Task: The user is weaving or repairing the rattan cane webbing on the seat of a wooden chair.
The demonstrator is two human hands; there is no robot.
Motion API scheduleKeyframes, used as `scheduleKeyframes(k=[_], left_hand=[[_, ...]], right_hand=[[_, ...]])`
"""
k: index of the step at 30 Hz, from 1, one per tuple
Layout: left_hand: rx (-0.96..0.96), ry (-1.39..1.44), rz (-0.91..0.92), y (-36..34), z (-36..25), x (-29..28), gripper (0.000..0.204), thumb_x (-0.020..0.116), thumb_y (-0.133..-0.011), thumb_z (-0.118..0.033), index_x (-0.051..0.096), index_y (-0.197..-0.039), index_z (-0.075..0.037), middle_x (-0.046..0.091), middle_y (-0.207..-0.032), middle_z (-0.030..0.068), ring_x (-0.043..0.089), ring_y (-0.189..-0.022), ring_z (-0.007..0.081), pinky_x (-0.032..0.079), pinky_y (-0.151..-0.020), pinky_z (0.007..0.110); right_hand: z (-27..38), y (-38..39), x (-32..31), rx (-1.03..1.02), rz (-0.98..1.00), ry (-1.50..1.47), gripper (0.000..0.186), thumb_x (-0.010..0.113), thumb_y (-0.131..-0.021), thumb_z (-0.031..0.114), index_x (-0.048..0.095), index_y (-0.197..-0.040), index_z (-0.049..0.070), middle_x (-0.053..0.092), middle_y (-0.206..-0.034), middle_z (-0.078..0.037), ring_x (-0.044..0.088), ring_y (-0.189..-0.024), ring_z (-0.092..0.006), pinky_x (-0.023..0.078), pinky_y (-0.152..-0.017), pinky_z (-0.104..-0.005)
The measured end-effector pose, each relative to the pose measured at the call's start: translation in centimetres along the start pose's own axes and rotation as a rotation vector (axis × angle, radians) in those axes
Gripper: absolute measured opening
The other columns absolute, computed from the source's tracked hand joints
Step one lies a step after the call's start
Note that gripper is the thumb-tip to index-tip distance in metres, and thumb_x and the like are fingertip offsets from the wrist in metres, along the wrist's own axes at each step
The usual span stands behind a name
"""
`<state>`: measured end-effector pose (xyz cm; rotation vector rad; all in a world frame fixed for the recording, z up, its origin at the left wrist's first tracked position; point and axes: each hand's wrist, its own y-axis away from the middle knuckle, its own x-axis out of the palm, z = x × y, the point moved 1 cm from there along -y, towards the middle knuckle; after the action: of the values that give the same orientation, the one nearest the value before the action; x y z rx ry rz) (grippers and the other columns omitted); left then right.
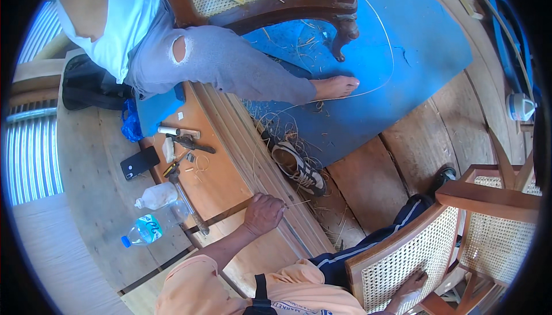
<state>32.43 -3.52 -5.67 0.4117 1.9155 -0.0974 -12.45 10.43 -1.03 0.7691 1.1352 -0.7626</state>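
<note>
My left hand (pixel 264 214) is closed, with a thin pale cane strand (pixel 298 203) sticking out from its fingers, above the long wooden boards. At the lower right, my right hand (pixel 411 287) rests against the woven cane panel (pixel 397 257) of a wooden chair frame (pixel 402 231). Its fingers look stretched out along the weave, though small in view, and something whitish shows near the wrist. The chair stands tilted beside my leg in dark trousers with a white stripe (pixel 374 239).
Another person's leg (pixel 230 59) stretches over a blue mat (pixel 368 114) beside a dark carved chair (pixel 276 13) with cane seat. Left lie a phone (pixel 140 162), a hammer (pixel 190 207), a screwdriver (pixel 172 168) and bottles (pixel 144 231). A shoe (pixel 299 168) sits among cane scraps.
</note>
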Motion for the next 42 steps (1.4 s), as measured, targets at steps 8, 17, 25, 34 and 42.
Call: scheduleKeyframes(k=[8,17,25,34,42], left_hand=[[-0.028,0.032,0.008,-0.4,-0.5,-0.5,0.013,0.061,-0.068,-0.014,0.054,-0.078,-0.011,0.058,-0.074,0.0038,0.056,-0.077,0.0199,0.038,-0.074,0.034],[-0.023,0.035,0.006,0.0,-0.1,0.0,0.017,0.062,-0.067,-0.015,0.052,-0.08,-0.012,0.057,-0.077,0.0047,0.056,-0.078,0.0212,0.038,-0.075,0.036],[-0.004,0.02,-0.005,0.0,0.0,0.0,0.012,0.06,-0.071,-0.016,0.053,-0.081,-0.012,0.059,-0.075,0.0029,0.056,-0.075,0.0184,0.038,-0.073,0.033],[0.002,0.0,0.005,0.0,0.1,0.2,0.011,0.058,-0.072,-0.018,0.054,-0.08,-0.012,0.058,-0.074,0.0029,0.056,-0.075,0.0182,0.037,-0.074,0.033],[0.009,0.016,-0.021,-0.2,0.0,0.0,0.01,0.058,-0.073,-0.018,0.055,-0.079,-0.012,0.058,-0.073,0.0027,0.056,-0.074,0.0185,0.038,-0.074,0.033]], right_hand=[[-1.0,-0.3,0.3,0.016,-0.026,0.012,0.038,0.045,-0.089,0.024,0.049,-0.108,-0.008,0.057,-0.094,-0.025,0.056,-0.08,-0.034,0.044,-0.072,-0.0363],[-1.2,-0.5,0.3,0.005,-0.005,-0.055,0.036,0.045,-0.088,0.022,0.049,-0.107,-0.008,0.058,-0.092,-0.024,0.056,-0.077,-0.0321,0.044,-0.071,-0.0357],[-1.0,-0.5,0.3,-0.028,-0.026,0.03,0.032,0.044,-0.09,0.022,0.051,-0.104,-0.006,0.059,-0.085,-0.022,0.058,-0.073,-0.0325,0.044,-0.064,-0.0391],[-0.6,-0.4,0.3,0.028,-0.01,0.039,0.033,0.046,-0.087,0.025,0.053,-0.105,-0.003,0.06,-0.086,-0.021,0.059,-0.071,-0.0309,0.044,-0.062,-0.0378],[-1.1,-0.6,0.5,-0.024,-0.037,0.058,0.029,0.046,-0.088,0.022,0.054,-0.1,-0.004,0.06,-0.084,-0.021,0.059,-0.069,-0.0302,0.045,-0.061,-0.0378]])
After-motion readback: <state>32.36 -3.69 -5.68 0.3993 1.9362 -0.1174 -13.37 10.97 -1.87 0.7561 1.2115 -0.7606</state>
